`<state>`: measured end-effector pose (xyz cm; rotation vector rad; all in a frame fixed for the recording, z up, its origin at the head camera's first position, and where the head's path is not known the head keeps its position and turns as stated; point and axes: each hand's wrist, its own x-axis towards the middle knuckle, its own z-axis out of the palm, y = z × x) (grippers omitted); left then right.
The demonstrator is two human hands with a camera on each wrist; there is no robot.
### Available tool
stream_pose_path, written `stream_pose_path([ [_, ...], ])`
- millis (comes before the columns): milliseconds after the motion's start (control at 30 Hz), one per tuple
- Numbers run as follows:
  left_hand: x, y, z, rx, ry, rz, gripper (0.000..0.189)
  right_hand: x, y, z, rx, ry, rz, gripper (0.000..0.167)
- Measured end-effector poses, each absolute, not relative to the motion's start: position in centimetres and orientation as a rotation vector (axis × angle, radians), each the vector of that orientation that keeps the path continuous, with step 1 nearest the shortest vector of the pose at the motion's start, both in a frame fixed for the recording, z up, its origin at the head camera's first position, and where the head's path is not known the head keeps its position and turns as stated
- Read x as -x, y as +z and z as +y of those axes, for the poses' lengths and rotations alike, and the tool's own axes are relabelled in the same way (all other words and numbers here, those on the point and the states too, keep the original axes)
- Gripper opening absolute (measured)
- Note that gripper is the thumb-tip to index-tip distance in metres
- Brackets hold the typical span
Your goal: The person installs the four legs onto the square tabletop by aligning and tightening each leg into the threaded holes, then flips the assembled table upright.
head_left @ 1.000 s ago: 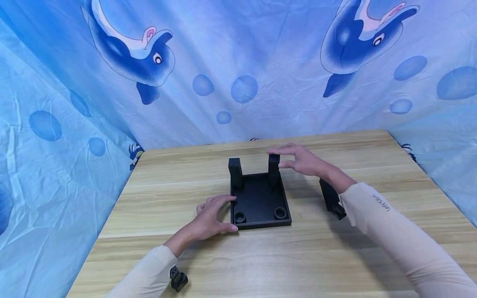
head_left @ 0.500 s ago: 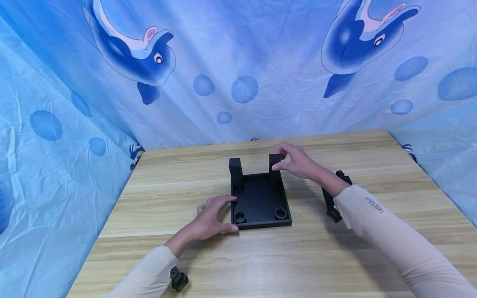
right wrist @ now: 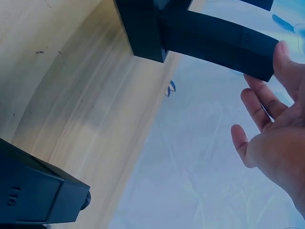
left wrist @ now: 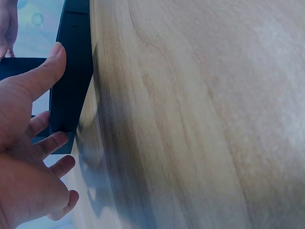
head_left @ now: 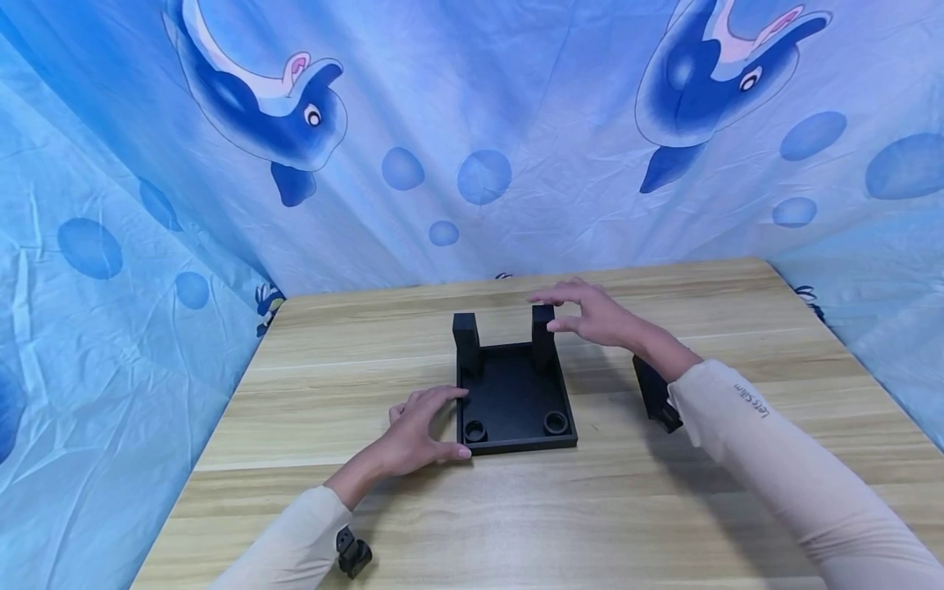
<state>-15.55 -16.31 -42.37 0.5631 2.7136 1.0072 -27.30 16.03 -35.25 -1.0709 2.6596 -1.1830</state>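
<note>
A shallow, rectangular tray [head_left: 505,401], smooth and matte black, is set on the surface [head_left: 516,516], whose pale face is streaked with wood grain. The tray is bordered by a thin raised rim. Its near corners are occupied by two round, hollow rings: a left ring [head_left: 476,438] and a right ring [head_left: 555,431]. At its far corners, two straight-sided, flat-topped columns are stood upright, a left post [head_left: 467,344] and a right post [head_left: 542,344]. The near left corner of the tray is held by the left hand [head_left: 415,434], its grip closed across thumb and fingers. The top of the right post is pinched by the right hand [head_left: 593,315], thumb and fingers being set on different sides. Farther right, an angular black block [head_left: 651,389] is partly covered by the right sleeve [head_left: 760,442]. Behind, creased blue cloth [head_left: 553,229] is hung.
</note>
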Motion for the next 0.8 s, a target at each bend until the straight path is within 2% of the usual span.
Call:
stream_pose_path([
  [200,15.54,-42.40,-16.31,-0.571,1.004,2.721,0.084,27.35,-35.33,15.76,1.056,-1.192,2.672,0.039],
  [800,15.52,-42.46,-16.31,-0.576,1.016,2.722,0.084,27.17,-35.74,15.39,1.084,-1.120,2.781,0.039],
])
